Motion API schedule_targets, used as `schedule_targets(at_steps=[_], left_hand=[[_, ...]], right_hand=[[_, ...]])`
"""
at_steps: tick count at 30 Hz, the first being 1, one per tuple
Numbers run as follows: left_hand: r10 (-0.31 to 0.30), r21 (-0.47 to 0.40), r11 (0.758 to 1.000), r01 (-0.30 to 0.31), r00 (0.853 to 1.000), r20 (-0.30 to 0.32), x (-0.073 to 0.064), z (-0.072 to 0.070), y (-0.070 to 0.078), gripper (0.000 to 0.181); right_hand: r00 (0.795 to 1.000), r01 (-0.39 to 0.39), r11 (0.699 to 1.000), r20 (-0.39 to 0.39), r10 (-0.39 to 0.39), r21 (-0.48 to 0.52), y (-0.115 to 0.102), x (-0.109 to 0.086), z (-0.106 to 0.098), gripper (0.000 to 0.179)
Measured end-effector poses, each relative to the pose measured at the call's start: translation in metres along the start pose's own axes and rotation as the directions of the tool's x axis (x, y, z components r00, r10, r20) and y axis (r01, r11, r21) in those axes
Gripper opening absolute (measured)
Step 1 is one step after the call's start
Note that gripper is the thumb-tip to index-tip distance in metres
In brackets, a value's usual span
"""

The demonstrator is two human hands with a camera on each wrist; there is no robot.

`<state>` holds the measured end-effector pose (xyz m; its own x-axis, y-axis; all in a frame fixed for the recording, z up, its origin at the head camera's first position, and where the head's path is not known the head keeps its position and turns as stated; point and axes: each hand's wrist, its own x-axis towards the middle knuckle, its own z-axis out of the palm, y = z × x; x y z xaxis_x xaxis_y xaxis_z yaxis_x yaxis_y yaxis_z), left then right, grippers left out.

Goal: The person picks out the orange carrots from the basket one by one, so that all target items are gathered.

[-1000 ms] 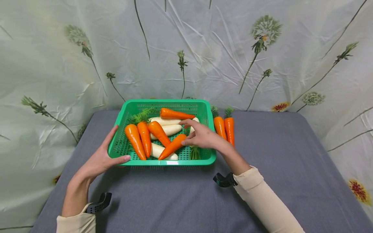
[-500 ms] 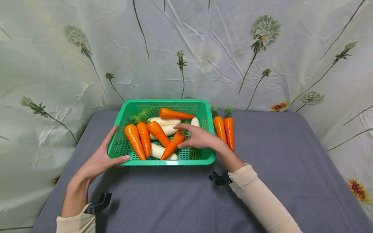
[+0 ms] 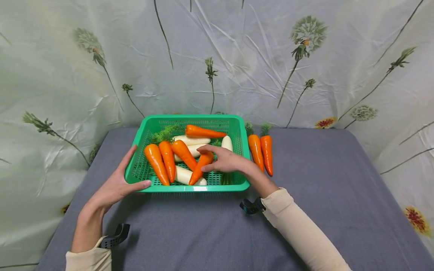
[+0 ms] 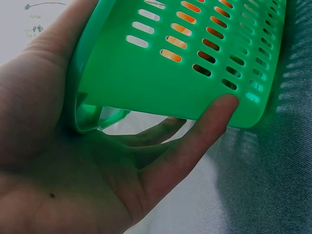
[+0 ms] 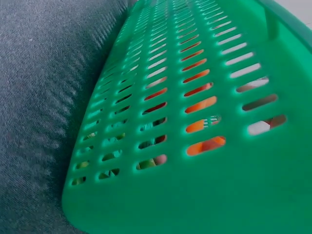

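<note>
A green plastic basket (image 3: 217,188) with slotted walls holds several orange carrots and white radishes. My left hand (image 3: 113,188) grips its near left corner, the thumb over the front rim. In the left wrist view, fingers (image 4: 178,165) of that hand lie against the outer wall. Inside the basket, my right hand (image 3: 226,160) holds a carrot (image 3: 197,174) near its thick end between thumb and fingers. The carrot's tip lies over a white radish (image 3: 183,175). The basket wall (image 5: 204,195) hides the right hand's grip in the right wrist view.
Two carrots (image 3: 266,156) with green tops lie on the grey cloth (image 3: 322,188) beside the basket's right wall. Left of the held carrot are more carrots (image 3: 156,162); another (image 3: 205,131) lies along the back. A flower-print curtain (image 3: 251,67) hangs behind.
My right hand has moved left inside the basket, and the carrot in it has swung to a steeper angle, its thick end shifting left. The left hand and basket have stayed in place.
</note>
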<state>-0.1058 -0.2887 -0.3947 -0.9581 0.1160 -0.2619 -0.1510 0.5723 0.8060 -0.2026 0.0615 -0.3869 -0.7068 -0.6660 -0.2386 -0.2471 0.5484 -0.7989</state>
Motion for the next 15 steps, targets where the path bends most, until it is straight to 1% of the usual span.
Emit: schedule_targets(at_steps=[3, 6, 7, 11, 15], left_hand=[[-0.001, -0.001, 1.0, 0.001, 1.0, 0.003, 0.0004, 0.0002, 0.0004, 0.117], [-0.004, -0.005, 1.0, 0.004, 1.0, 0.003, 0.0003, 0.0004, 0.0014, 0.117], [-0.004, -0.007, 1.0, 0.004, 1.0, 0.002, 0.0002, 0.0002, 0.0016, 0.117], [-0.009, -0.005, 1.0, 0.009, 1.0, -0.003, -0.0007, -0.0001, 0.002, 0.116], [-0.014, 0.006, 1.0, 0.014, 1.0, -0.003, -0.0016, -0.0002, 0.0017, 0.116]], right_hand=[[0.999, 0.016, 0.999, -0.037, -0.015, 0.044, 0.0009, -0.0015, 0.0001, 0.067], [0.995, 0.04, 0.996, -0.095, -0.032, 0.08, 0.0013, -0.0024, 0.0, 0.068], [0.992, 0.051, 0.996, -0.117, -0.042, 0.078, 0.0012, -0.0024, 0.0, 0.068], [0.975, 0.098, 0.994, -0.205, -0.085, 0.053, 0.0001, -0.0019, -0.0001, 0.069], [0.956, 0.154, 0.987, -0.26, -0.136, 0.05, -0.0001, -0.0028, 0.0006, 0.069]])
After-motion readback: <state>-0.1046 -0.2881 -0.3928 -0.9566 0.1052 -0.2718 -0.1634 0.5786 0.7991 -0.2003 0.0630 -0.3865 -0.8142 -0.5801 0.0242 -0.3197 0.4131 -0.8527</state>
